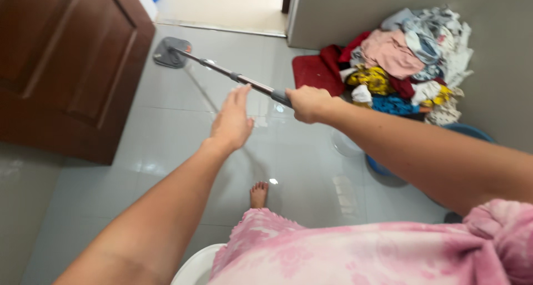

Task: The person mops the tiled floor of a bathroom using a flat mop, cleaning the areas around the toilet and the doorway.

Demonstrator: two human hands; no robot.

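My right hand [308, 103] is closed around the near end of a grey metal mop handle [233, 75]. The handle slants away to the upper left, where the flat grey mop head [169, 51] rests on the glossy pale tiled floor [166, 129] by the door. My left hand [232, 121] is stretched out with fingers straight, just below the handle and holding nothing; I cannot tell if its fingertips touch the handle. My bare foot [258, 194] stands on the tiles below the hands. A pink patterned cloth [355, 251] covers my lap at the bottom.
A dark brown wooden door [66, 68] stands at the left. A heap of mixed clothes [408, 63] and a red mat [316, 73] lie against the grey wall at right, above a blue basin [469, 132]. A white rim [197, 265] shows at the bottom. A doorway opens beyond.
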